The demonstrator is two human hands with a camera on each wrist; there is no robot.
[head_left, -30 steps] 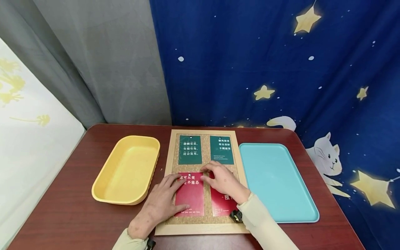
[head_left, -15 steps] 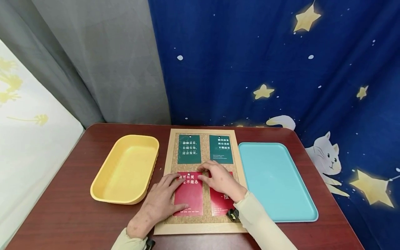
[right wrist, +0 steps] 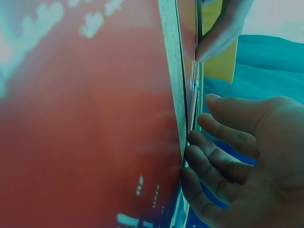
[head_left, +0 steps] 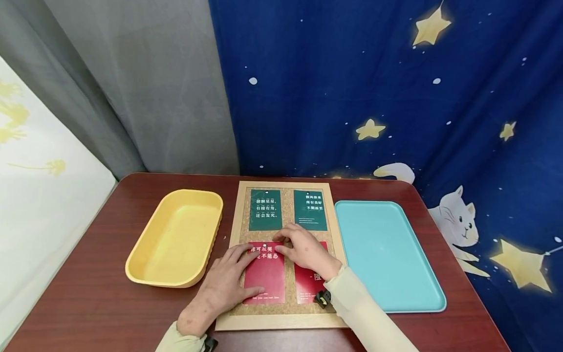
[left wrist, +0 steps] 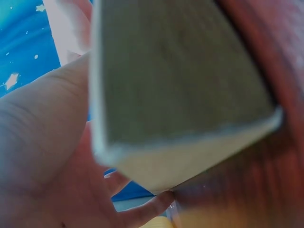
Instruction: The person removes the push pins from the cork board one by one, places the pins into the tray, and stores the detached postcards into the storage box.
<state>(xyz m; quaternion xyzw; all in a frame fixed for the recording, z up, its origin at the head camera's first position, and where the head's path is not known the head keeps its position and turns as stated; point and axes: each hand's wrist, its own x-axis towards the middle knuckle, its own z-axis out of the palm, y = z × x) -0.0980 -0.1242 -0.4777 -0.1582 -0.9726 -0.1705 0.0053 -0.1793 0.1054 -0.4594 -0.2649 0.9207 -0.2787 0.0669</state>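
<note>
A wood-framed cork board [head_left: 281, 321] lies on the table with two red cards in its lower half. My left hand [head_left: 226, 278] rests with spread fingers along the left side of the left red card [head_left: 268, 281]. A small pin [head_left: 265, 246] shows at that card's top edge. My right hand [head_left: 305, 250] is at the card's upper right corner, partly covering the right red card [head_left: 303, 283]. In the right wrist view, the fingers [right wrist: 209, 159] reach the board surface, with nothing visible between thumb and fingers. The board's frame [left wrist: 185, 85] fills much of the left wrist view.
Two green cards, the left one [head_left: 265, 222] and the right one [head_left: 311, 222], are on the board's upper half. A yellow bin [head_left: 140, 279] stands left of the board. A light blue tray [head_left: 387, 254] lies to its right.
My right hand has slid slightly left along the top of the left red card, towards the pin. My left hand stays in place on the card.
</note>
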